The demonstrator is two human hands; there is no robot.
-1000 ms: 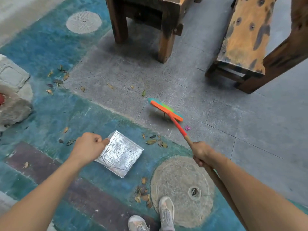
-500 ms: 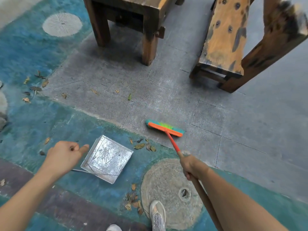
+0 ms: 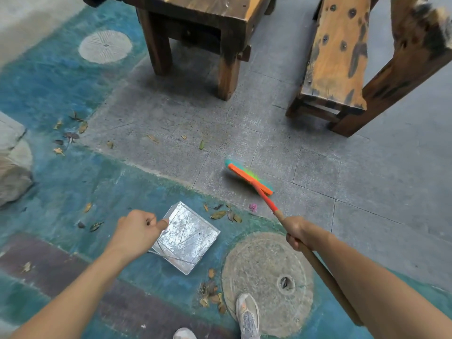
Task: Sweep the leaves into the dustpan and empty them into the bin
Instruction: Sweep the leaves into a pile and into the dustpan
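A shiny metal dustpan (image 3: 187, 238) lies flat on the blue painted ground. My left hand (image 3: 137, 231) is closed on its thin handle at the pan's left corner. My right hand (image 3: 297, 232) grips the brown wooden shaft of a broom (image 3: 249, 177) whose orange, green and teal head is blurred, out on the grey paving. A small heap of dry leaves (image 3: 223, 213) lies just beyond the pan's far right edge. More leaves (image 3: 211, 293) sit near my shoe. No bin is in view.
Scattered leaves (image 3: 69, 133) lie at the left, and single ones (image 3: 201, 144) on the grey slabs. A dark wooden table (image 3: 227, 67) and a wooden bench (image 3: 337, 57) stand ahead. A round stone cover (image 3: 266, 282) and rocks (image 3: 13, 165) flank me. A pink scrap (image 3: 253, 207) lies by the broom.
The broom head came in close to the leaf heap, then swung back out and away onto the grey paving. My left hand stayed on the dustpan handle.
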